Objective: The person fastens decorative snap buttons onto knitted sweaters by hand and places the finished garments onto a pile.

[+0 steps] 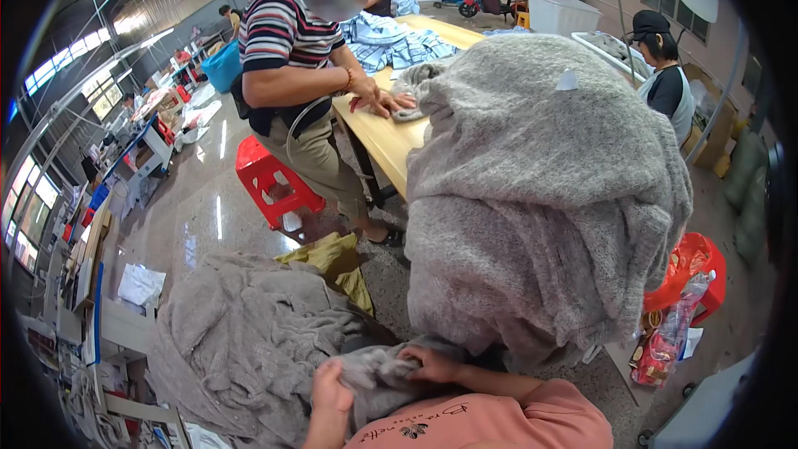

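Note:
Close to my body, a fuzzy grey knit garment is bunched between my two hands. My left hand is closed on its left edge, thumb up. With curled fingers, my right hand grips the same garment on the other side. Which part of the garment I hold cannot be made out. A heap of grey knit garments spreads on my left, touching the held one. Ahead on the right, a tall pile of grey knitwear lies over the table, with a small white tag on top.
A co-worker in a striped shirt stands at the yellow table, hands on grey cloth. Blue striped fabric lies behind. Nearby are a red stool, a yellow sack and a red bag. Another person in a cap is at right.

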A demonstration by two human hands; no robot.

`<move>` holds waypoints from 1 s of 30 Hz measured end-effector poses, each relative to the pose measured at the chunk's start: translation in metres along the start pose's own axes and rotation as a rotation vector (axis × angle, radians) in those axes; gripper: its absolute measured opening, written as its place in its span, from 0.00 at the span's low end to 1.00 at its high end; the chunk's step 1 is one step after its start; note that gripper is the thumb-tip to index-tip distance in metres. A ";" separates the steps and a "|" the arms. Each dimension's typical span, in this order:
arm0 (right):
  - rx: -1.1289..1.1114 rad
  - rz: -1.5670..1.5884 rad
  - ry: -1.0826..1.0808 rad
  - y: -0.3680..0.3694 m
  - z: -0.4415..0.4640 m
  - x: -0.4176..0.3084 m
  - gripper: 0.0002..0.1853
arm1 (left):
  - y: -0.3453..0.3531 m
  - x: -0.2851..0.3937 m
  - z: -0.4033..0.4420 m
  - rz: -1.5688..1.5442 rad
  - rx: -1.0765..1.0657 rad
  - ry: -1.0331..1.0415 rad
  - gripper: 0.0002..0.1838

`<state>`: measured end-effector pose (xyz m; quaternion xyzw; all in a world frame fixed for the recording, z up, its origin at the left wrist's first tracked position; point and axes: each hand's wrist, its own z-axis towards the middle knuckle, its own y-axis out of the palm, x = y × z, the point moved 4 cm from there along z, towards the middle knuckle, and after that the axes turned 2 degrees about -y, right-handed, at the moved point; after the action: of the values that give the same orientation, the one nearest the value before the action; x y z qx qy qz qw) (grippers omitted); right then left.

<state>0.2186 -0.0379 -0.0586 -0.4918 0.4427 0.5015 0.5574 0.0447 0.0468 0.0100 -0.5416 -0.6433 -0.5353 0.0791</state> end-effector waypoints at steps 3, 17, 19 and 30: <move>0.085 -0.122 0.189 -0.006 -0.011 0.011 0.11 | -0.008 0.015 -0.004 0.003 0.086 0.070 0.07; -0.049 -0.515 -0.764 0.017 0.011 -0.127 0.11 | 0.029 -0.015 0.004 0.318 -0.183 -0.014 0.03; 0.142 -0.558 -0.761 0.012 0.015 -0.115 0.10 | 0.031 -0.020 0.000 0.272 -0.212 -0.047 0.03; 0.101 -0.460 -0.574 0.022 0.027 -0.102 0.09 | 0.012 -0.018 -0.018 0.506 -0.108 0.129 0.02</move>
<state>0.1855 -0.0239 0.0429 -0.3896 0.1701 0.4582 0.7806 0.0530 0.0201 0.0127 -0.6533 -0.4518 -0.5654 0.2223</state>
